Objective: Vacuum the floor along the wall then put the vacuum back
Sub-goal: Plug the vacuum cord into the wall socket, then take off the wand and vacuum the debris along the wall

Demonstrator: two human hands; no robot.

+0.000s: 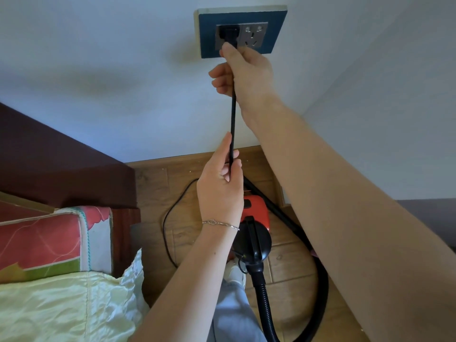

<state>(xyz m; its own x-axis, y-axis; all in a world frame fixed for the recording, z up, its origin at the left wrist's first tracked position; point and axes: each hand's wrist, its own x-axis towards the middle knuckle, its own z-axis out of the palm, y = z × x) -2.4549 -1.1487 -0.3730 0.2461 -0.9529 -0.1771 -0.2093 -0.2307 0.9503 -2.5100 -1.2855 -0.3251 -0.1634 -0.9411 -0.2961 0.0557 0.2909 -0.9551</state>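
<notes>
A black plug (229, 35) sits in the left socket of a wall outlet (240, 30) on a blue plate. The black power cord (233, 119) runs straight down from it. My right hand (243, 72) is closed on the cord just below the plug. Lower down, my left hand (220, 183) pinches the same cord. The red and black canister vacuum (254, 223) stands on the wooden floor (281, 262) beneath my arms, against the wall. Its black ribbed hose (320, 297) curls to the right and forward.
A bed with a pale yellow quilt (64, 307), a floral mattress (49, 243) and a dark red headboard (61, 164) fills the left. Loose cord (170, 218) loops on the floor beside it. My leg and shoe (234, 275) stand next to the vacuum. A white wall corner (345, 99) is at right.
</notes>
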